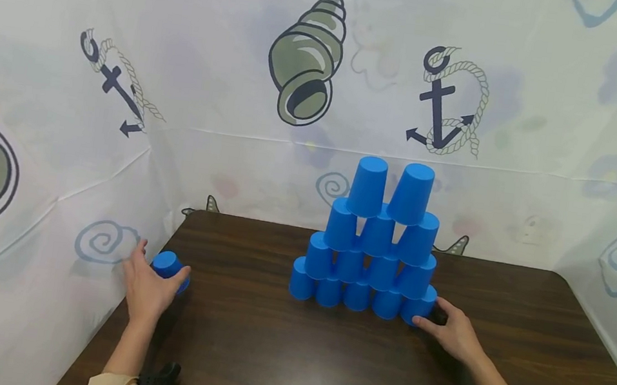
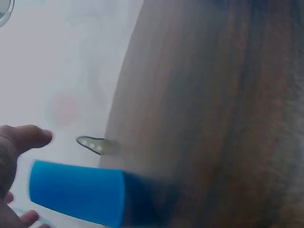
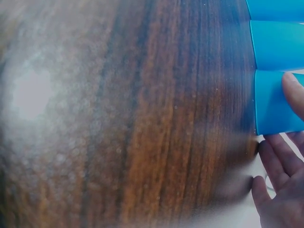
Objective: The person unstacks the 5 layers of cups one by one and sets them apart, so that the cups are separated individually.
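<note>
One blue plastic cup (image 1: 167,263) sits apart near the left edge of the table, its wider rim toward the tabletop. My left hand (image 1: 148,288) is around it with thumb and fingers spread; in the left wrist view a gap shows between a digit and the cup (image 2: 78,192). To the right, blue cups form a stepped stack (image 1: 378,229), mouths down, with two on the top row and three beneath. My right hand (image 1: 456,334) holds the bottom right cup (image 1: 418,306), thumb on its front and fingers at its far side; the fingers' contact is partly hidden.
The dark wooden table (image 1: 264,349) ends at a back edge just behind the stack. A pale cloth (image 1: 212,76) printed with shells and anchors hangs behind and at both sides. Black straps with devices (image 1: 159,381) sit at the wrists.
</note>
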